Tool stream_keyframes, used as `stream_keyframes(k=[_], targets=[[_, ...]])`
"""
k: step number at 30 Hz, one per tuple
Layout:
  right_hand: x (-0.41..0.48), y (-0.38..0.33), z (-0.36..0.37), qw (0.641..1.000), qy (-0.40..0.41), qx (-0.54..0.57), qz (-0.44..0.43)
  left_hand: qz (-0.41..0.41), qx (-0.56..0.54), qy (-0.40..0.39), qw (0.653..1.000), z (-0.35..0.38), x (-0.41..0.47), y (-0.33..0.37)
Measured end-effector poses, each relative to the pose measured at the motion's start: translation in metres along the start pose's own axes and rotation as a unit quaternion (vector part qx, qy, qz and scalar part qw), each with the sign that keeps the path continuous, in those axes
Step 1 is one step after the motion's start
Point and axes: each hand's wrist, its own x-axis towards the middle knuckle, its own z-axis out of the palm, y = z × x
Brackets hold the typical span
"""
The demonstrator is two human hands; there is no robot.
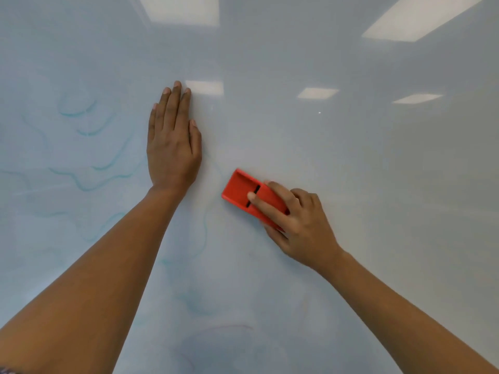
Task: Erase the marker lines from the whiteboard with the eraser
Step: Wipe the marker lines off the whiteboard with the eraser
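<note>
My left hand (172, 147) lies flat, fingers straight, on the whiteboard (351, 147); just right, my right hand (294, 222) grips the red eraser (240, 190); faint blue marker lines (89, 182) lie left.

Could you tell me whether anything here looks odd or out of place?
Only smeared blue marker lines left of the left hand, half-wiped rather than clean. The right hand holds the red eraser flat on the whiteboard; nothing looks damaged.

Probably office or classroom: glossy whiteboard (351, 157) reflects rectangular ceiling light panels (421, 17).
</note>
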Motion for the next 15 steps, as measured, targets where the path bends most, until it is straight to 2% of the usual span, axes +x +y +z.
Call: stream_keyframes(k=[2, 3, 5, 7, 9, 11, 15], targets=[[0.002, 0.018, -0.007, 0.998, -0.016, -0.021, -0.056, -0.001, -0.001, 0.000, 1.000, 0.000, 0.000, -0.001], [0.007, 0.029, -0.010, 0.998, -0.007, -0.038, -0.046, -0.002, 0.000, 0.000, 1.000, 0.000, 0.000, -0.001], [0.026, 0.046, -0.017, 0.995, 0.043, -0.053, 0.071, -0.003, 0.000, -0.001, 1.000, 0.000, 0.000, -0.001], [0.048, 0.051, -0.019, 0.971, 0.097, -0.037, 0.216, -0.002, 0.000, 0.000, 1.000, 0.001, 0.000, 0.000], [0.062, 0.041, -0.015, 0.949, 0.122, -0.017, 0.290, -0.003, -0.002, 0.000, 1.000, 0.001, 0.000, 0.000], [0.062, 0.023, -0.008, 0.954, 0.119, -0.011, 0.276, -0.004, -0.005, -0.003, 1.000, 0.001, -0.001, 0.000], [0.021, -0.014, 0.007, 0.994, 0.054, 0.002, 0.092, -0.002, -0.005, -0.006, 1.000, 0.000, 0.000, -0.002]])
